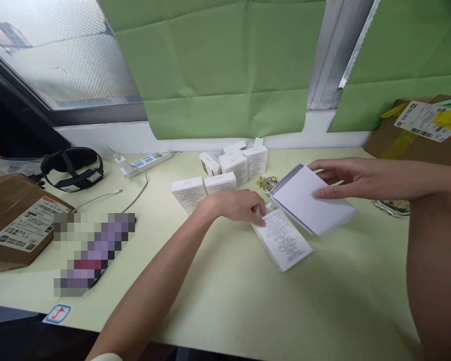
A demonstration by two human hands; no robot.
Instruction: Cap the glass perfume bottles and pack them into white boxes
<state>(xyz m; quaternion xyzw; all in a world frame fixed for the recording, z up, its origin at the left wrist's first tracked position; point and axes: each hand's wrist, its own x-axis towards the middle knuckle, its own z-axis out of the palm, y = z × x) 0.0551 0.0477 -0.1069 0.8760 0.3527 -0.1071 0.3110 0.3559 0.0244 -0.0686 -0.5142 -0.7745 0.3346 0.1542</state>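
A small white printed box (283, 238) lies at an angle on the table, dense text on its upper face. My left hand (238, 204) has its fingers curled at the box's far end, pinching its edge. In my right hand (340, 180) is a plain white flat piece (304, 198), like a folded card or box insert, with a greyish side. It is tilted above the printed box, its right edge blurred. The thumb presses on its face; the fingers are behind. Just beyond lie small gold and silver metal items (267, 183).
Several similar white boxes (233, 168) stand near the wall. To the left are a carton (26, 215), a black headset (73, 170), a power strip (150, 163) with cables, and a pixelated purple object (101, 248). A second carton (417, 130) and a shiny tray (393, 207) are at right.
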